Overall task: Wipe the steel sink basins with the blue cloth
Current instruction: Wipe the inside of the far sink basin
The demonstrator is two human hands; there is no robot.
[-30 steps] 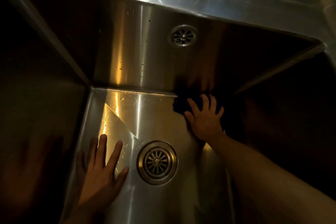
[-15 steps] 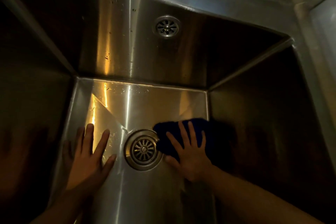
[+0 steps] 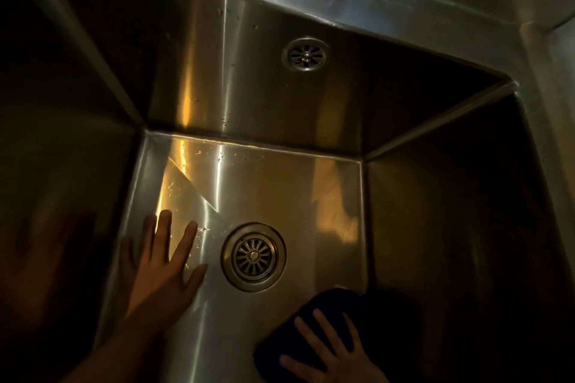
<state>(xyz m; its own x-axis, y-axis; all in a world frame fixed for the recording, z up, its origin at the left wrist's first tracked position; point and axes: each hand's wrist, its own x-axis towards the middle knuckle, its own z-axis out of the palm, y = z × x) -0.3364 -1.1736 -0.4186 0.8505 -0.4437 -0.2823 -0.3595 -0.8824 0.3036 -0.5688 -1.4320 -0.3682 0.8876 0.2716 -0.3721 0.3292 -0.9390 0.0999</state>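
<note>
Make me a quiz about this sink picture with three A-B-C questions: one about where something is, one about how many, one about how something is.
1. Where is the dark blue cloth?
A. On the back wall
B. Up on the sink's rim
C. On the steel sink basin's floor, nearer than and right of the round steel floor drain

2. How many round slotted drains show?
A. One
B. Two
C. Three

3. How does the left hand lie?
A. Flat on the floor, fingers spread
B. In a fist
C. Round a sponge

Answers:
1 C: the right hand presses the cloth there, by the right wall.
2 B: the floor drain plus the small round overflow drain on the back wall.
3 A: its straight fingers fan out left of the floor drain.
</note>
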